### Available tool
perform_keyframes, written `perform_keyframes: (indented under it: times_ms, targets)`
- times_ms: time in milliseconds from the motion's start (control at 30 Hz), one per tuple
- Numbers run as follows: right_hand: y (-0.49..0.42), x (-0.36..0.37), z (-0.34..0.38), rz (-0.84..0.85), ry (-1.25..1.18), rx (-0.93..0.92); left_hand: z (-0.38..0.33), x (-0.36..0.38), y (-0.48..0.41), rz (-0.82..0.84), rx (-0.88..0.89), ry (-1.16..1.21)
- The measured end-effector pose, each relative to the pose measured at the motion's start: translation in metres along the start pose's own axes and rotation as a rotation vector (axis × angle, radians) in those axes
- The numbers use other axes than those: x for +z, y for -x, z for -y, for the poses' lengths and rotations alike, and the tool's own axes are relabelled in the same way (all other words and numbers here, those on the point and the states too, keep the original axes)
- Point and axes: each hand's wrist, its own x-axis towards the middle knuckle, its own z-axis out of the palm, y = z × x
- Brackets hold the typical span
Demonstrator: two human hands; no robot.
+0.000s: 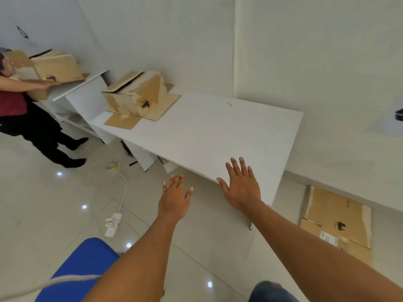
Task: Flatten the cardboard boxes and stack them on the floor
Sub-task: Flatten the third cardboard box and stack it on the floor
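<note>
Hands [174,199] [242,188] splayed; possibly shipping label [328,238], blurred.

Torn cardboard box [133,94] on table [218,131], flaps splayed, flattened box [335,221] on floor [54,203]

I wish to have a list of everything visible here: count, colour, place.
white table: one, white, along the wall ahead
farther table: one, white, far left
other person: one, red top, black trousers, at the farther table
cardboard box: one, brown, on the white table's far end, flaps spread
second cardboard box: one, brown, on the farther table, under the other person's hand
flattened cardboard: one, brown, floor right of the white table
tape roll: one, yellowish, floor
power strip: one, white, floor
chair seat: one, blue, bottom left
left hand: one, fingers straight, above the floor
right hand: one, fingers straight, over the white table's near corner
</note>
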Motion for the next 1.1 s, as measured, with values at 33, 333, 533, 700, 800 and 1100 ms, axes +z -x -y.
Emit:
perform_keyframes:
  times_ms: [33,333,533,700,800,1100]
  targets:
    - [-0.01,0.004,0.012,0.001,-0.001,-0.006,0.015,-0.005,-0.008,-0.001,-0.009,0.002]
    - [-0.141,0.034,0.089,-0.011,-0.012,-0.048,0.122,-0.045,-0.11,-0.038,-0.076,-0.003]
    - [-0.248,0.048,0.143,0.019,-0.021,-0.082,0.183,-0.081,-0.193,-0.043,-0.113,0.02]
    - [-0.329,0.051,0.192,0.016,-0.019,-0.122,0.228,-0.119,-0.259,-0.093,-0.143,0.059]
    - [-0.369,0.056,0.225,0.012,-0.027,-0.122,0.26,-0.138,-0.289,-0.11,-0.138,0.065]
    - [-0.487,0.082,0.329,-0.061,-0.03,0.001,0.379,-0.205,-0.41,-0.147,-0.058,0.01]
